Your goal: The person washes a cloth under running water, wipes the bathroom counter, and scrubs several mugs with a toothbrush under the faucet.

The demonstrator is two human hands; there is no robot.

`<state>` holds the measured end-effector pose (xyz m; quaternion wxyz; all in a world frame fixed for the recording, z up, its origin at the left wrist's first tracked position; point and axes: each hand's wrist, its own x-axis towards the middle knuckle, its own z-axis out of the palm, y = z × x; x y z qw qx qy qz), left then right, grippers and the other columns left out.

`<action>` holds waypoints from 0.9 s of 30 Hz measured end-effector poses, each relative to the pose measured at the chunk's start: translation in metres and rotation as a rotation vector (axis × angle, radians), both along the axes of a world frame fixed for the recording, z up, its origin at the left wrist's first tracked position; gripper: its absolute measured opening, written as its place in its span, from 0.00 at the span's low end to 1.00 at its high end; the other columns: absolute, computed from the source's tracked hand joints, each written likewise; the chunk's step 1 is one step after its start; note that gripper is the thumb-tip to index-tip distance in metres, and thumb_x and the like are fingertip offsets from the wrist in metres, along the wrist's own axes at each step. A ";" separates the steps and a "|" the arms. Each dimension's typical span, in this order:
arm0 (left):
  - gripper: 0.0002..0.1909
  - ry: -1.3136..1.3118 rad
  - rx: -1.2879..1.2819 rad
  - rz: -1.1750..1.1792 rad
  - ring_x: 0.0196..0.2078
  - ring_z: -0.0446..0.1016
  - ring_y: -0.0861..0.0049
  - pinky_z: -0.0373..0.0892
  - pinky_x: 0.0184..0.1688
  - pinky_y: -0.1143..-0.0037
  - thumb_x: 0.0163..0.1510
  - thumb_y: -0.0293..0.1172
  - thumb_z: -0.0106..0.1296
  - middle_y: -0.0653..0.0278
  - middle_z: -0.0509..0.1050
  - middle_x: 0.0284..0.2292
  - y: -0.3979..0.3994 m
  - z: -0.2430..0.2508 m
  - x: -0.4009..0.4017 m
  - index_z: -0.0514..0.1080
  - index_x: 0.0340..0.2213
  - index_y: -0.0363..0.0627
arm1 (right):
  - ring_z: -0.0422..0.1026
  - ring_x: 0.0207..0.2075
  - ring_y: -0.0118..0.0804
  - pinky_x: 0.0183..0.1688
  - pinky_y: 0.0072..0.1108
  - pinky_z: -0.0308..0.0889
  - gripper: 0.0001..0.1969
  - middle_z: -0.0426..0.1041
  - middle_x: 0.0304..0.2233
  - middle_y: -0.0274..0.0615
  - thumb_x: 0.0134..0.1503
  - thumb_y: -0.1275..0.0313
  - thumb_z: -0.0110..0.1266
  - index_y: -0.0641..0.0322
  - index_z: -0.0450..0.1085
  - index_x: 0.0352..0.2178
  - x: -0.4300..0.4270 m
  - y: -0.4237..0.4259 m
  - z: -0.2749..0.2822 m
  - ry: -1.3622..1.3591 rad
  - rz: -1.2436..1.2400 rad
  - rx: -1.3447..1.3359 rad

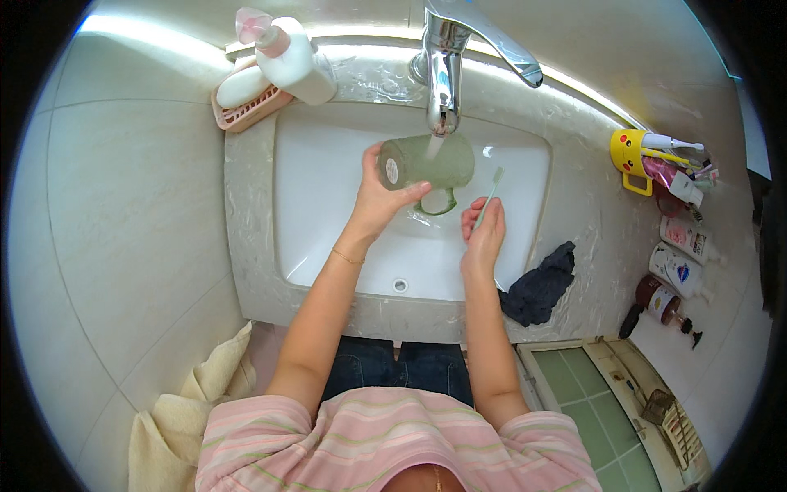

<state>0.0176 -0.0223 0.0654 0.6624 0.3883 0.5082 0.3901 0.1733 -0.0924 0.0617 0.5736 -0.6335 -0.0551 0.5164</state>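
My left hand (382,195) grips a green translucent mug (424,163) near its base, tilted onto its side over the white sink basin (332,246). A round sticker is on the mug's base, and its handle points towards me. Water runs from the chrome faucet (444,101) onto the mug's side. To the right of the mug, my right hand (484,224) holds a pale green toothbrush (494,187) with the bristle end up and away from me. The toothbrush is apart from the mug.
A dark crumpled cloth (540,288) lies on the counter by the basin's right edge. At the back left stand a pump bottle (301,67) and a pink soap dish (252,114) with white soap. A yellow cup (627,161) with toothbrushes and several bottles (676,269) line the right side.
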 end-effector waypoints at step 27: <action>0.34 -0.278 -0.323 -0.046 0.42 0.68 0.78 0.65 0.43 0.79 0.46 0.30 0.61 0.62 0.69 0.42 0.007 0.022 -0.019 0.58 0.52 0.37 | 0.68 0.23 0.45 0.23 0.32 0.61 0.08 0.67 0.19 0.42 0.53 0.70 0.54 0.58 0.63 0.24 0.011 0.054 0.047 -1.214 0.788 0.309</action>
